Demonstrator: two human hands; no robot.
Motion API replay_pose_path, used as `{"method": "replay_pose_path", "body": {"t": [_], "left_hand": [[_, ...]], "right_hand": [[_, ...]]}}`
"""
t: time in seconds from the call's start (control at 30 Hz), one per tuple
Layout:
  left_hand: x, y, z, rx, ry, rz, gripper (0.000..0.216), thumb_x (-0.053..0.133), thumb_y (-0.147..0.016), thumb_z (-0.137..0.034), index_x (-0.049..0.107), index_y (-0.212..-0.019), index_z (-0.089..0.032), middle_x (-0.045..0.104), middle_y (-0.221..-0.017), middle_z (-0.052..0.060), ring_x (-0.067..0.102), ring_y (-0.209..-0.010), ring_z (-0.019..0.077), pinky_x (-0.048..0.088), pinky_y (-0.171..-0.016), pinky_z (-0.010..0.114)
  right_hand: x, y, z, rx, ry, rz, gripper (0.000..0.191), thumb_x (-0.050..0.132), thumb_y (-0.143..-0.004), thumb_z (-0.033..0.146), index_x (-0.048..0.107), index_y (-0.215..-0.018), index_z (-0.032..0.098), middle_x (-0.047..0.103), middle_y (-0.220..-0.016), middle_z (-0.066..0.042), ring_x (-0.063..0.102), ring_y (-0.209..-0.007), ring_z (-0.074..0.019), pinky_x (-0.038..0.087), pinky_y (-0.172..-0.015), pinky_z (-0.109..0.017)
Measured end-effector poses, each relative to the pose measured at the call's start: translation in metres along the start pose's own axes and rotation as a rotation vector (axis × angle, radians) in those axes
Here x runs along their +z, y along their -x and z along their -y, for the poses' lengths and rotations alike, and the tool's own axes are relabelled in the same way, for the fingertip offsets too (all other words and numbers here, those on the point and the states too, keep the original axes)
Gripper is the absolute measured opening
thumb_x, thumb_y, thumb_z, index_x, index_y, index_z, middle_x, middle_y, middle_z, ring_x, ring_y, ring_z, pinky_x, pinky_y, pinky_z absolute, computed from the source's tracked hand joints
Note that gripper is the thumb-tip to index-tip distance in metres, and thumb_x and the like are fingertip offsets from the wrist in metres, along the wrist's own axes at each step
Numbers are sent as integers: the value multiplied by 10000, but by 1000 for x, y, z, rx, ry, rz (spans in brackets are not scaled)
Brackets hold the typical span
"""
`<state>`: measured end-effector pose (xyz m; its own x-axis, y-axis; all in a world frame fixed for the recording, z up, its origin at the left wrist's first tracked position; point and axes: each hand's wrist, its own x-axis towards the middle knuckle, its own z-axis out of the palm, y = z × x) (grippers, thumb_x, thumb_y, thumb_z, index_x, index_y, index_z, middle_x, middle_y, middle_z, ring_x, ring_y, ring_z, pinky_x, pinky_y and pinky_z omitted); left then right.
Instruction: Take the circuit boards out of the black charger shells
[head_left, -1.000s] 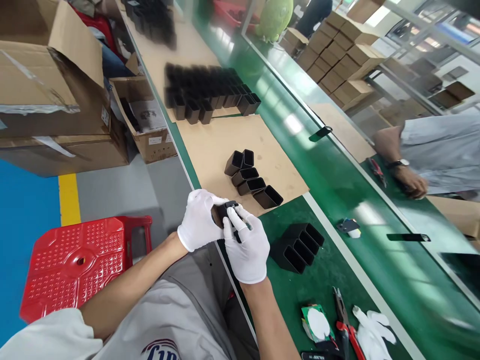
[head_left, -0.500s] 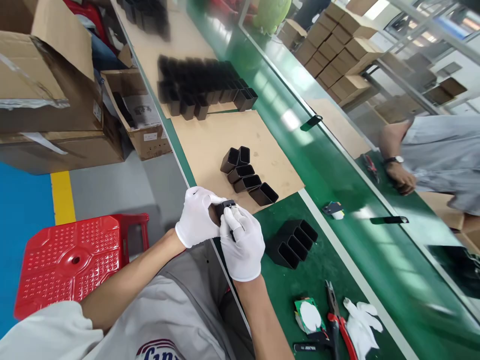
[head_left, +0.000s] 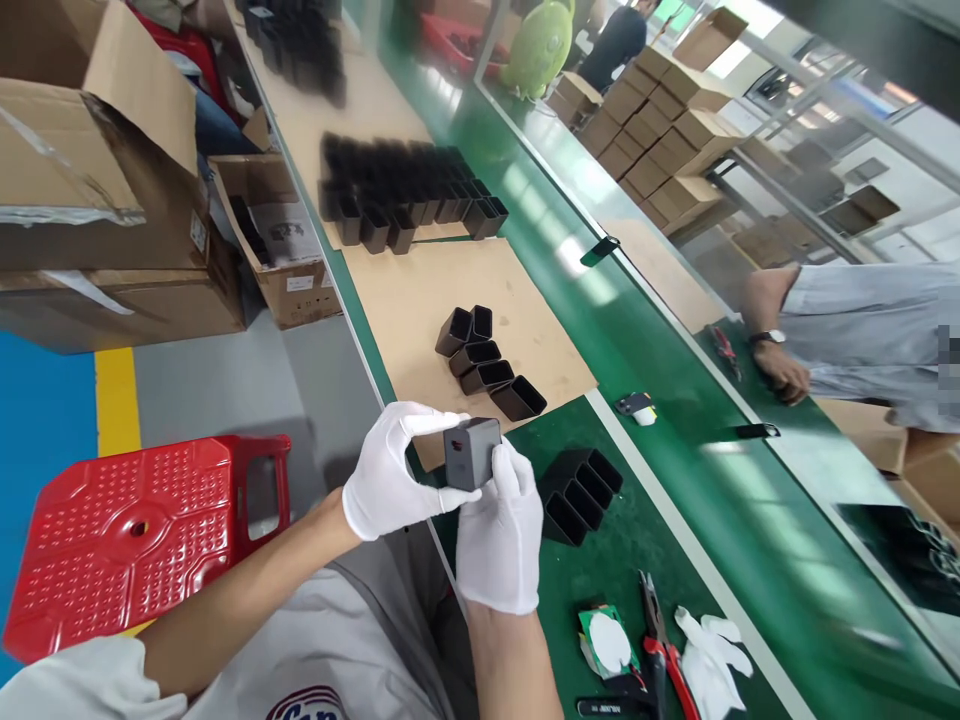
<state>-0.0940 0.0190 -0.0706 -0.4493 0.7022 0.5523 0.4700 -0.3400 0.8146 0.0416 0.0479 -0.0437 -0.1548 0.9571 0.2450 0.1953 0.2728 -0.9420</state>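
Between my two white-gloved hands is a small black rectangular casing (head_left: 471, 455), with a hole showing in the face turned toward me. My left hand (head_left: 391, 470) grips it from the left, thumb and fingers at its upper and lower edges. On the other side, my right hand (head_left: 504, 530) pinches its right edge. Just right of that hand, a row of several open black casings (head_left: 581, 495) stands on the green bench. Beyond my hands, more open black casings (head_left: 489, 365) are clustered on a brown cardboard sheet (head_left: 525, 300).
Pliers (head_left: 660, 640), a white glove (head_left: 712, 660) and a green-edged piece with a white disc (head_left: 609, 640) lie at the near right. A large batch of black casings (head_left: 405, 190) stands farther up. Opposite is a co-worker's hand (head_left: 781, 370). A red stool (head_left: 142, 530) is at left.
The casing, mostly covered by my fingers before, is now turned with its holed face in sight. My left hand has opened wider around it, and both hands have shifted slightly lower in view.
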Motion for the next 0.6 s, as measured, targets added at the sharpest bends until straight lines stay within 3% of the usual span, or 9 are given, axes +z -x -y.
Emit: {"method": "replay_pose_path", "body": {"t": [0.13,0.33,0.5,0.6], "left_hand": [[-8,-5,-22,15,208,70,695,999,-730,-281,663,-1338,-302,788,-1242,74,809,-1143,298,696,-954,456],[-13,-11,-35,-44,204,171,661,997,-752,-268,674,-1328,-283,787,-1256,74,811,-1151,290,704,-981,443],[-18,-14,-33,-29,136,183,661,1003,-724,-270,682,-1302,-285,785,-1245,73,803,-1131,293,689,-981,466],[-22,-20,-18,-17,88,193,724,1015,-702,-276,656,-1331,-284,780,-1293,92,784,-1192,324,660,-1032,520]], "right_hand": [[-4,14,7,158,-181,98,487,340,-1190,419,768,-1313,226,851,-1127,-118,849,-1071,-248,752,-839,-393],[-1,24,-3,240,-263,119,523,372,-1174,524,782,-1317,232,842,-1074,-95,838,-978,-234,748,-820,-384],[6,21,-2,200,-163,31,505,371,-1177,483,788,-1210,199,832,-1044,-121,831,-933,-249,739,-788,-421],[7,7,-4,97,-41,-121,273,599,-1112,448,744,-1112,217,800,-1082,-101,804,-971,-245,715,-820,-424]]}}
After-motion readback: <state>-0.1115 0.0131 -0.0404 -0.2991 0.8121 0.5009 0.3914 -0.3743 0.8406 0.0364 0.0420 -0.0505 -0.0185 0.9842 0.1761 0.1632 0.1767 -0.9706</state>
